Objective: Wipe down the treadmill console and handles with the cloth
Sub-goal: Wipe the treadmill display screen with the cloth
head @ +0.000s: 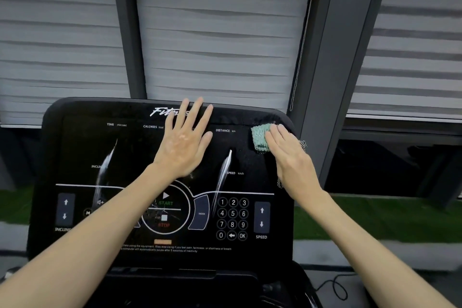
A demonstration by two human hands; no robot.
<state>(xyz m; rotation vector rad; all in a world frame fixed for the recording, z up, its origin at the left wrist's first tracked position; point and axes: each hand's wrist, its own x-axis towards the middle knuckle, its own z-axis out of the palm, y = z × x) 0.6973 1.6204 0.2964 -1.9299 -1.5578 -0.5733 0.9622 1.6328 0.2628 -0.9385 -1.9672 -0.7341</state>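
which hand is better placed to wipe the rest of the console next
The right hand: its straight fingers press the green cloth onto the console at its top right corner. The left hand lies flat and bare on the console's middle, holding nothing.

The left hand (183, 140) lies flat with fingers spread on the upper middle of the black treadmill console (82, 152), covering part of the white logo. The right hand (291, 157) presses a green cloth (260, 136) against the console's top right corner (just beside the DISTANCE label). Grey blinds (220, 27) hang behind.
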